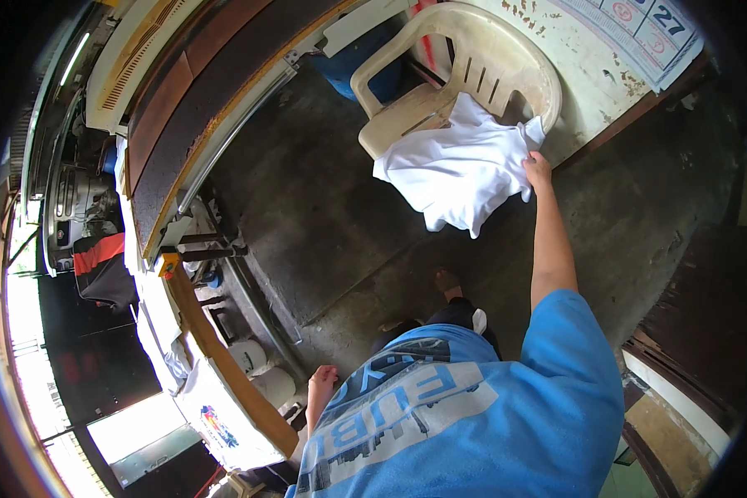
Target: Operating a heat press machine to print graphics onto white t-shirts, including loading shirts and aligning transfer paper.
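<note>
A crumpled white T-shirt (456, 170) lies over the seat of a beige plastic armchair (373, 137), its lower folds hanging past the front edge. With my arm stretched forward, my right hand (539, 170) grips the T-shirt at its right edge, beside the chair's armrest. My left hand (322, 383) is low at my left side, near the hem of my blue shirt. Its fingers are loosely curled, and nothing shows in them.
To the left runs a long dark-topped table (224, 91) with a metal rail. A padded board (245, 407) with a printed white garment on it stands nearer. Behind the chair are a blue drum (365, 70) and a wall with a calendar (639, 33).
</note>
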`<state>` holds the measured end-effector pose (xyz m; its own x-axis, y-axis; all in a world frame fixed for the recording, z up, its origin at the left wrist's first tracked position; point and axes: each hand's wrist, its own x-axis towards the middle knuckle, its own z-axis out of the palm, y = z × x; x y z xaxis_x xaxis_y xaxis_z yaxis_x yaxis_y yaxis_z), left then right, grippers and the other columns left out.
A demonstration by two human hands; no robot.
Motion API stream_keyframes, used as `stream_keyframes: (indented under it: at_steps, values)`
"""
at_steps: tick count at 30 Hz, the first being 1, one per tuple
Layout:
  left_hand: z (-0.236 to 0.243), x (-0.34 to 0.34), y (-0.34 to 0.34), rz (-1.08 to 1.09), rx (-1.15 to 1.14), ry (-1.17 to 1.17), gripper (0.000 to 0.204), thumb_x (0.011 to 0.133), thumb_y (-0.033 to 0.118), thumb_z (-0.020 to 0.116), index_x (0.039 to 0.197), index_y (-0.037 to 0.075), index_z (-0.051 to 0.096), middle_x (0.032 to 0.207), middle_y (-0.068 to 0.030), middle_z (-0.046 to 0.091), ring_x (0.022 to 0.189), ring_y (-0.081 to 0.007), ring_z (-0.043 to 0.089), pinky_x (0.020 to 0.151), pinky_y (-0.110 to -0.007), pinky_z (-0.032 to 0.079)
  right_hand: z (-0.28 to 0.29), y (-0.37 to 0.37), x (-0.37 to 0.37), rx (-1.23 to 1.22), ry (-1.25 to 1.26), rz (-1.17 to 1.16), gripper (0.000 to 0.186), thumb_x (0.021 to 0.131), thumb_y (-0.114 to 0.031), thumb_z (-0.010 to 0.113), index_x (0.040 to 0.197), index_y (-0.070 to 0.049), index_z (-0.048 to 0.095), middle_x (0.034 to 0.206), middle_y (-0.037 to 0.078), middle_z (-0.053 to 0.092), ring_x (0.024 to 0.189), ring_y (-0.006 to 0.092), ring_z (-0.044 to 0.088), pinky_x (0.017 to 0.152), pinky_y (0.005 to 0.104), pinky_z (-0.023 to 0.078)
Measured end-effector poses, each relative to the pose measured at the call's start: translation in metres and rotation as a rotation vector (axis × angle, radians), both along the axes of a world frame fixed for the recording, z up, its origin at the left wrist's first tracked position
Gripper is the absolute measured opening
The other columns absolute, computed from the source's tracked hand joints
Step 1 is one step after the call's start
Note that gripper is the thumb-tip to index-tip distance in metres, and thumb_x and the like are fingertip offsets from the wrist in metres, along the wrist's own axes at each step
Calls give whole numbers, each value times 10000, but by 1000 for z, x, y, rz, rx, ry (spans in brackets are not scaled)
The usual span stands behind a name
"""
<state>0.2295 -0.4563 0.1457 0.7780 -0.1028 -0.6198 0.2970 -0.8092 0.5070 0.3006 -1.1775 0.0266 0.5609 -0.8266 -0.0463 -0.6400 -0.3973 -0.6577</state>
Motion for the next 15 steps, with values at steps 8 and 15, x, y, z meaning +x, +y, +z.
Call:
stream_keyframes:
  at_steps: [8, 15]
  values:
    - [6, -1, -6, 10, 34, 46, 216, 869, 185, 551, 958, -2, 614, 811, -103, 656, 728, -161, 618, 664, -289, 483, 5, -11, -15, 133, 239, 36, 447, 730, -415, 596, 980, -44, 605, 1017, 209, 608, 980, 370, 558, 855, 424, 423]
    - [-6, -9, -16, -35, 21, 49, 221, 862, 195, 551, 966, 12, 619, 814, -123, 658, 765, -199, 636, 687, -304, 489, 71, 33, -9, -179, 22, 137, 265, 646, -167, 669, 814, 11, 565, 752, 167, 580, 784, 354, 568, 730, 406, 444]
